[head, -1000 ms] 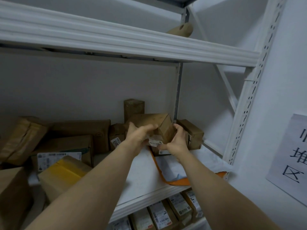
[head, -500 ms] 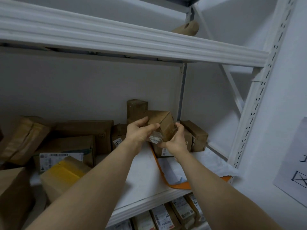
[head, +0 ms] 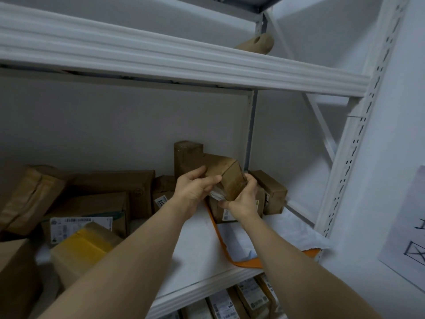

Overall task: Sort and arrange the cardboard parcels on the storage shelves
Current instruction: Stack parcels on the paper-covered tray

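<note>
A small brown cardboard parcel (head: pixel 226 174) is held tilted above the middle shelf (head: pixel 195 245), near its back right corner. My left hand (head: pixel 194 188) grips its left side, thumb on the front face. My right hand (head: pixel 245 199) holds its lower right end from underneath. Below it sits a labelled box (head: pixel 226 211), and another brown box (head: pixel 270 192) lies to the right. A tall brown box (head: pixel 186 155) stands behind against the wall.
Several brown parcels (head: pixel 110 194) crowd the shelf's left half, with a yellow-taped box (head: pixel 80 249) at the front. A white-and-orange mailer bag (head: pixel 248 247) lies flat at the front right. More labelled boxes (head: pixel 232 302) fill the shelf below. A tan object (head: pixel 255 46) rests on the upper shelf.
Both hands have turned the small parcel, tipping its right end down and toward me. The parcel sits slightly higher and further right in view than before.
</note>
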`<state>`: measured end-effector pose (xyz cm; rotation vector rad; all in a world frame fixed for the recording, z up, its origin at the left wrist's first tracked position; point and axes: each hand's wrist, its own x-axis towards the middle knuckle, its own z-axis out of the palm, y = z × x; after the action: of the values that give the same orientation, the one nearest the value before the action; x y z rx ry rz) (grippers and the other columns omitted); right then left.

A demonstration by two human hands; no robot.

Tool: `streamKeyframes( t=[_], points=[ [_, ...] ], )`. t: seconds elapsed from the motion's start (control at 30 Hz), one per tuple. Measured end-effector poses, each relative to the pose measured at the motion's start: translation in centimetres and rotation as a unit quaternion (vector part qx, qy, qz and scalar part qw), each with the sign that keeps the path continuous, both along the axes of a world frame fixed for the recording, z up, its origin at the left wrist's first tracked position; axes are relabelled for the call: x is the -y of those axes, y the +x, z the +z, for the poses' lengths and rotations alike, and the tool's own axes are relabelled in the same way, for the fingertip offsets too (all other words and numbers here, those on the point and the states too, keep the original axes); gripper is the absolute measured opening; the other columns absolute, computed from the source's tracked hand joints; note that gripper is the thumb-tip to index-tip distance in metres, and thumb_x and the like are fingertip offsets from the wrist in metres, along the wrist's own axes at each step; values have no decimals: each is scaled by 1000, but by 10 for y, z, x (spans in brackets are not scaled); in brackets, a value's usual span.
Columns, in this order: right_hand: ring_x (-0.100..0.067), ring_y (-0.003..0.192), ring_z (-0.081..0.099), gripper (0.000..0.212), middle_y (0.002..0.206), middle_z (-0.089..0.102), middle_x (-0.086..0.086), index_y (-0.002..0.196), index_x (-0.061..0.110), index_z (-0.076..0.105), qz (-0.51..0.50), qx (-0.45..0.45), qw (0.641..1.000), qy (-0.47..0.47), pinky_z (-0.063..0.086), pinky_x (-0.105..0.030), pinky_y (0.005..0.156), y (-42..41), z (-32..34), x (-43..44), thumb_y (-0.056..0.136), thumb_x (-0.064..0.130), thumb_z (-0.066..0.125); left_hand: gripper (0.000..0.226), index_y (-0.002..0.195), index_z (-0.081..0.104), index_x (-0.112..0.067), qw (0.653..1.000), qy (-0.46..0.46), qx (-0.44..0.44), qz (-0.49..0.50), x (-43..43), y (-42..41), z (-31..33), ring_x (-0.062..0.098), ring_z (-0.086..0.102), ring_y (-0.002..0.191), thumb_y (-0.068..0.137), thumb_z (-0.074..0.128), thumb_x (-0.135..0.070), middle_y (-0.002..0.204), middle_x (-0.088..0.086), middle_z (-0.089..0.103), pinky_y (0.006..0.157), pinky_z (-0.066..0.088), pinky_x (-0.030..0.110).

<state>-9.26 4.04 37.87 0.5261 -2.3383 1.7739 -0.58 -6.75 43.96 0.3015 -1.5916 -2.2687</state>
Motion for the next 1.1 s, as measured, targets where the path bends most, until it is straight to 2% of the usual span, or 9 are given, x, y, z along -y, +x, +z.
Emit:
streamKeyframes(
  t=[0.17, 0.3, 0.5, 0.6, 0.7, 0.8, 0.87, 1.0, 1.1],
  points=[
    [-21, 130, 35, 101, 143, 24, -10, 143, 12, 21, -7, -23, 999, 26, 30, -17, 97, -1, 2, -1, 66, 1, 85, 65, 139, 41, 0, 1000, 3, 8, 3, 0, 2, 0, 10, 59, 78, 79, 67, 9, 99, 4, 60, 88, 50, 28],
    [-23, 129, 36, 100, 143, 23, -10, 143, 12, 20, -17, -20, 999, 21, 31, -18, 97, 1, 1, 2, 67, -1, 83, 64, 138, 44, -1, 1000, 2, 7, -1, 3, 0, 0, 11, 61, 83, 79, 68, 7, 92, 0, 59, 90, 52, 29],
    [-9, 114, 31, 97, 144, 22, -11, 142, 10, 22, -15, -47, 998, 28, 28, -12, 92, 7, 7, 4, 68, 2, 84, 63, 139, 41, 2, 1000, 12, 6, 18, 6, 0, 1, 22, 58, 98, 82, 65, 8, 127, 16, 54, 99, 48, 37],
    [-9, 108, 35, 90, 141, 24, -11, 139, 10, 27, -44, -81, 996, 18, 31, -11, 88, 10, 6, 5, 68, 1, 83, 57, 136, 44, 0, 1000, 20, 17, 6, 9, -2, -1, 22, 59, 97, 83, 63, 9, 127, 17, 53, 88, 54, 33],
    [-25, 113, 49, 76, 141, 25, -12, 135, 11, 36, -67, -168, 982, 60, 39, -22, 85, 8, 2, 3, 72, -7, 75, 22, 105, 60, -9, 997, 57, 41, -35, 12, 0, 2, 20, 61, 86, 86, 65, -17, 100, 11, 62, 64, 55, 28],
    [-30, 116, 50, 74, 144, 21, -7, 135, 17, 38, -63, -249, 955, 151, 44, -22, 78, 7, -1, 1, 74, -13, 67, 78, 124, 52, -11, 994, 17, 102, -39, 17, -1, 5, 26, 62, 100, 64, 78, -55, 113, 10, 63, 75, 57, 36],
    [-30, 115, 50, 79, 147, 14, -6, 137, 20, 35, -52, -267, 945, 184, 48, -24, 77, 8, -3, 0, 74, -12, 67, 87, 129, 45, -8, 992, -15, 122, -22, 18, -1, 5, 28, 60, 100, 61, 83, -46, 115, 13, 59, 76, 57, 40],
    [-23, 118, 48, 101, 154, -2, -3, 150, 27, 10, 9, -175, 964, 199, 52, -35, 85, 8, -3, -4, 75, -7, 69, 61, 115, 36, -7, 991, -36, 126, 9, 21, -4, 2, 24, 58, 84, 71, 79, -13, 97, 11, 54, 69, 56, 38],
    [-19, 126, 42, 93, 141, 29, 2, 151, 26, 10, 36, 16, 999, 8, 42, -39, 105, 2, 5, 1, 80, 2, 67, 57, 112, 36, -5, 992, -31, 120, 3, 22, -3, 1, 23, 57, 79, 70, 74, 1, 94, 11, 53, 63, 56, 37]
  ],
)
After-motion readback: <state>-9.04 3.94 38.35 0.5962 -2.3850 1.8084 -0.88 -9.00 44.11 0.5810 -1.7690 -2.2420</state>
